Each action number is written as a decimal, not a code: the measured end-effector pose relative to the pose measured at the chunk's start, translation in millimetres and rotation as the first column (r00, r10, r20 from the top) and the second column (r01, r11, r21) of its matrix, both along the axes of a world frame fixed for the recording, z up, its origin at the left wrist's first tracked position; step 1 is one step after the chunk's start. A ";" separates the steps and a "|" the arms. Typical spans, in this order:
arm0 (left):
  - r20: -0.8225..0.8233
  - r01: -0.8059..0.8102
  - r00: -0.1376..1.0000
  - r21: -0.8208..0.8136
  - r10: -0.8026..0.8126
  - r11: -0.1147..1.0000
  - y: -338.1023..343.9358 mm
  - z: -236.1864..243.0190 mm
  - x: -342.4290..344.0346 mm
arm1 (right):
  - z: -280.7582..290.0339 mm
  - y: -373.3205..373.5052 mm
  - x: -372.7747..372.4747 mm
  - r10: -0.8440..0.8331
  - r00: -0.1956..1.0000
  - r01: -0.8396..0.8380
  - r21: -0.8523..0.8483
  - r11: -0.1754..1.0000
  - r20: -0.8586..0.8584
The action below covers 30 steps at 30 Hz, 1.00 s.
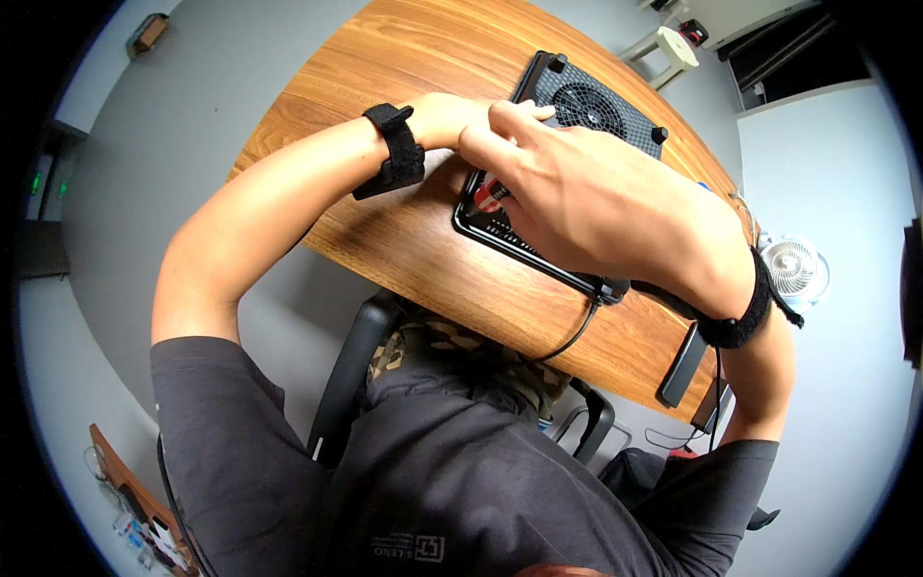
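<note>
A flat black appliance (630,115) lies on the wooden table with its patterned face up. That face has a round fan grille (588,108) and short black feet at its corners. My right hand (606,197) reaches across the appliance, its fingers curled. Under its thumb side shows a small red-and-black piece (488,195); I cannot tell if this is a held handle or part of the appliance. My left hand (452,119) comes in from the left at the appliance's left side. Its fingers are mostly hidden behind my right hand.
The wooden table (385,58) curves around in front of me. A black cable (580,337) runs from the appliance's near edge over the table edge. A dark flat bar (683,370) lies at the near right. Beyond stand a white fan (796,269) and a pale stool (663,53).
</note>
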<state>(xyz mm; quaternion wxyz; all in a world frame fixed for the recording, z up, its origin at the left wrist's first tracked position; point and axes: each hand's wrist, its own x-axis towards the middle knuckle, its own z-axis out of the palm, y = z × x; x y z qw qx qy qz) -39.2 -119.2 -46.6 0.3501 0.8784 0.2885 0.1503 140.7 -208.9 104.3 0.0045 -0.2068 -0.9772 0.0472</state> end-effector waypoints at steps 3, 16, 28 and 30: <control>0.026 0.022 0.999 -0.045 -0.021 0.999 -4.1 7.9 -1.4 | -10.0 5.8 -4.7 0.012 1.000 -0.012 -0.015 1.000 -0.012; -0.146 -0.084 0.987 -0.134 0.064 0.987 -33.8 62.3 -0.5 | -10.4 5.4 -0.1 0.065 0.975 -0.049 0.081 0.996 -0.214; -0.101 0.030 0.994 -0.017 -0.031 0.999 8.4 3.2 10.1 | 4.6 -1.3 -11.4 -0.188 0.977 0.190 -0.014 0.982 0.098; -0.037 0.009 0.999 -0.005 -0.009 1.000 13.7 -16.4 9.9 | 5.7 2.2 -5.2 -0.122 0.988 0.134 -0.125 0.983 0.098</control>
